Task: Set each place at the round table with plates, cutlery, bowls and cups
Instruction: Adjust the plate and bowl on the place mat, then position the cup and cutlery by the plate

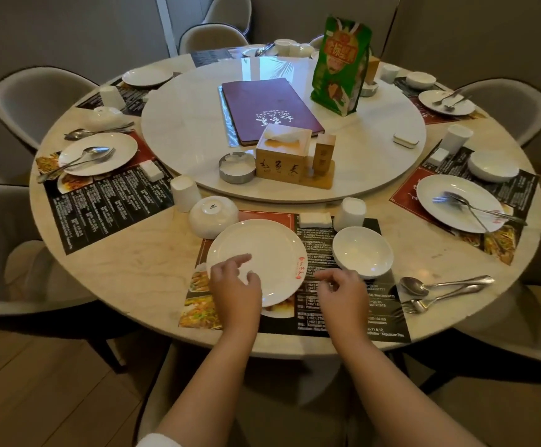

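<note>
A white plate (262,250) lies on the printed placemat (343,317) at the near place. My left hand (235,285) lies over the plate's near-left rim with loosely bent fingers and the forefinger stretched across it; no grip shows. My right hand (340,291) hovers just right of the plate over the placemat, fingers loosely curled and holding nothing. An upright white bowl (362,251) sits to the right, an upturned bowl (212,216) behind the plate, and upturned cups (349,214) (185,192) stand behind. A spoon (440,283) and fork (436,301) lie at the near right.
A lazy Susan (198,124) carries a purple menu (269,108), a tissue box (283,153), an ashtray (236,167) and a green bag (340,66). Set places with plates and cutlery lie left (98,153) and right (459,201). Grey chairs (37,98) ring the table.
</note>
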Demonstrator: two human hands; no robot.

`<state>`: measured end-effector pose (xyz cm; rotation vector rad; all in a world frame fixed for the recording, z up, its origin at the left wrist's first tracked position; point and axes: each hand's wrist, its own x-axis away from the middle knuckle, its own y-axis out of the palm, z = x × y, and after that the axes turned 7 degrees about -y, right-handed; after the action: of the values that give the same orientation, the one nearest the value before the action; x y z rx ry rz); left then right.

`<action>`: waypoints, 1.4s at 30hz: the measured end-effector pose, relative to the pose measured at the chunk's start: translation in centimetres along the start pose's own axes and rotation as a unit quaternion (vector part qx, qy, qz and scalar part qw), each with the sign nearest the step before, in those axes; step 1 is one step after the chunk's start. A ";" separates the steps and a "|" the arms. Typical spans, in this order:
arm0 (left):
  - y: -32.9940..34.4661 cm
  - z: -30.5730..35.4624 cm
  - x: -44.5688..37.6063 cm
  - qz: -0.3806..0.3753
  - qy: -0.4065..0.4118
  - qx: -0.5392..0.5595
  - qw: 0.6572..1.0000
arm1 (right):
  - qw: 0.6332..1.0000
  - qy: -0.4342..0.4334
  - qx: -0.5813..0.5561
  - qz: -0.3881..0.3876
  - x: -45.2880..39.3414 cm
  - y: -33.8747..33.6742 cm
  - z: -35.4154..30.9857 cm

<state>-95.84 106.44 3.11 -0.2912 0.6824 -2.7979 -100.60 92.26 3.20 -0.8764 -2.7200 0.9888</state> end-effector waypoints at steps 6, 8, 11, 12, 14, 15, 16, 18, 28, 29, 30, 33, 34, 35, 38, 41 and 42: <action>5.6 3.5 1.6 -0.141 0.034 0.036 0.989 | 0.994 0.052 0.075 0.066 -4.2 -4.0 2.8; 7.4 4.5 1.9 -0.167 0.031 0.030 0.985 | 0.993 0.059 0.087 0.053 -5.8 -4.9 3.6; 9.7 5.5 2.1 -0.181 0.022 0.018 0.983 | 0.993 0.074 0.093 0.002 -8.2 -5.9 4.7; 10.3 5.8 2.1 -0.186 0.011 0.018 0.982 | 0.994 0.073 0.085 -0.017 -8.9 -6.1 5.0; 11.1 6.1 2.1 -0.192 -0.008 0.018 0.981 | 0.994 0.074 0.066 -0.047 -9.8 -6.4 5.5; 11.4 6.2 2.2 -0.188 -0.011 0.018 0.982 | 0.994 0.076 0.060 -0.057 -10.1 -6.5 5.7; 11.5 6.3 2.3 -0.179 -0.013 0.019 0.984 | 0.993 0.077 0.056 -0.063 -10.1 -6.6 5.9; 11.5 6.3 2.6 -0.150 -0.017 0.018 0.988 | 0.994 0.072 0.049 -0.068 -9.9 -6.5 6.2; 10.9 5.1 3.2 -0.037 -0.026 -0.004 0.999 | 0.995 0.029 -0.002 -0.098 -8.4 -5.3 6.0; 10.9 5.1 3.2 -0.035 -0.026 -0.002 0.999 | 0.995 0.024 -0.001 -0.097 -8.6 -5.3 6.1; 10.9 5.3 3.1 -0.033 -0.025 0.000 0.999 | 0.995 0.018 0.003 -0.093 -9.1 -5.4 6.0; 11.1 6.2 2.3 -0.033 -0.012 0.008 0.999 | 0.997 -0.021 0.019 -0.074 -12.4 -5.3 5.5; 11.2 6.6 1.9 -0.035 -0.003 0.010 0.999 | 0.996 -0.046 0.029 -0.073 -13.9 -5.3 5.1; 11.4 7.0 1.5 -0.036 0.006 0.010 0.999 | 0.993 -0.071 0.044 -0.080 -15.3 -5.2 4.7; 12.3 8.1 0.1 -0.033 0.023 0.013 0.999 | 0.976 -0.126 0.098 -0.147 -18.7 -4.5 3.7; 13.3 8.8 -0.7 -0.028 0.021 0.023 0.999 | 0.954 -0.144 0.155 -0.214 -20.7 -3.3 3.8; 13.6 9.0 -0.8 -0.029 0.017 0.028 0.999 | 0.950 -0.149 0.158 -0.226 -21.1 -3.1 4.0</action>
<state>-90.20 91.14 4.43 -0.2578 0.6099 -2.8778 -85.85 76.37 3.74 -0.0429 -2.6797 1.4759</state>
